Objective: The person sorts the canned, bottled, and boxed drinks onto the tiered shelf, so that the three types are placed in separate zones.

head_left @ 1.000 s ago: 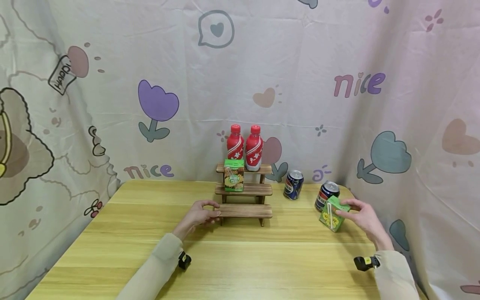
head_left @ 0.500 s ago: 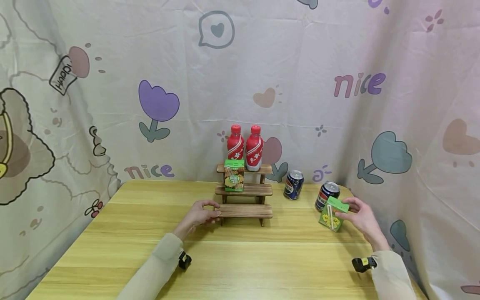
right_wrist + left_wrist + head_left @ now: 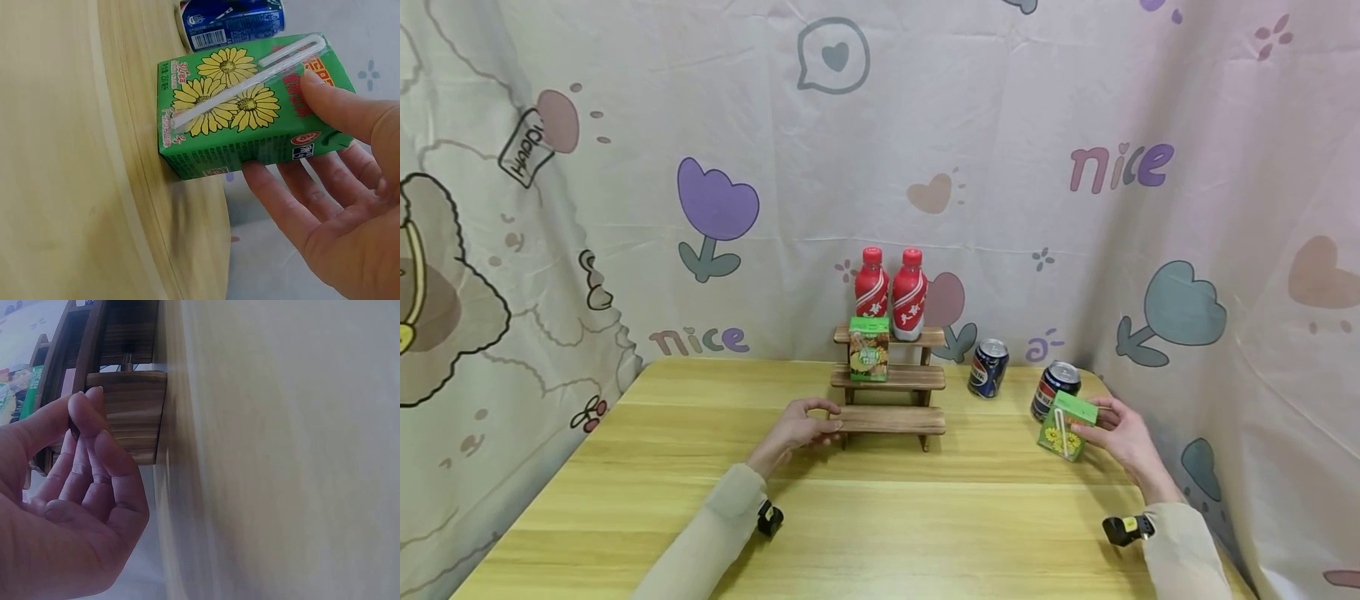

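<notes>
At the left end of the lowest step of a small wooden tiered stand (image 3: pixel 891 421), my left hand (image 3: pixel 799 432) pinches the board's edge between thumb and fingers; the left wrist view shows the stand (image 3: pixel 128 415) beside the fingertips. On the right, my right hand (image 3: pixel 1123 437) holds a green drink carton (image 3: pixel 1066 429) with yellow flowers and a white straw on its face. In the right wrist view the thumb lies on the front of the carton (image 3: pixel 250 103), with fingers behind and under it. The carton tilts, just in front of a blue can (image 3: pixel 1057 390).
Two red bottles (image 3: pixel 910 296) stand on the stand's top step. Another green carton (image 3: pixel 868 350) stands on the middle step. A second blue can (image 3: pixel 988 368) is on the wooden table (image 3: pixel 925 533) right of the stand. A patterned curtain (image 3: pixel 1000 167) hangs behind.
Hardly anything differs. My right hand and wrist have shifted very slightly left, still with the carton. My left hand stays on the stand.
</notes>
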### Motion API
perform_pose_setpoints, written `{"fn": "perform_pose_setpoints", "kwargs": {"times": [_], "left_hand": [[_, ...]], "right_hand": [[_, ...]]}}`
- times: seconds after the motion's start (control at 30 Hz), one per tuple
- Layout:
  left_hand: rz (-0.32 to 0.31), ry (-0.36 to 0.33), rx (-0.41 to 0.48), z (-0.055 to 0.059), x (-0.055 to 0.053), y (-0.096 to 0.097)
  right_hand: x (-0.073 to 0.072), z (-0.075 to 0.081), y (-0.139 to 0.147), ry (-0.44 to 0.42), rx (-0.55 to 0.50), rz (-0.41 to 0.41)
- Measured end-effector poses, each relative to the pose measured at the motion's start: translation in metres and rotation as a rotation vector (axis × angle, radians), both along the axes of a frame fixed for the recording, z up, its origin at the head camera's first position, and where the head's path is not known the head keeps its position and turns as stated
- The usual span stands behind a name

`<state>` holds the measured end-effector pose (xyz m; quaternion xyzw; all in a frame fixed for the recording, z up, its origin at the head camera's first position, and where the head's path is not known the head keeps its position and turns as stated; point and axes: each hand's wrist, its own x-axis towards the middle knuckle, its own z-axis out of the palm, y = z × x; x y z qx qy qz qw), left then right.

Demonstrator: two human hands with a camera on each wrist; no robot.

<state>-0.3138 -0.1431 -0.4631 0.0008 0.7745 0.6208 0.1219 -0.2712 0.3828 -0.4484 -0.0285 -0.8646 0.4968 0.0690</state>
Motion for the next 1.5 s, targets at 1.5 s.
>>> {"fn": "perform_pose_setpoints", "kwargs": {"times": [1.5], "left_hand": [[0.003,-0.007,0.007,-0.003,-0.002,-0.001]], "right_hand": [[-0.015,0.024,-0.075,0.175,-0.137,0.089]]}}
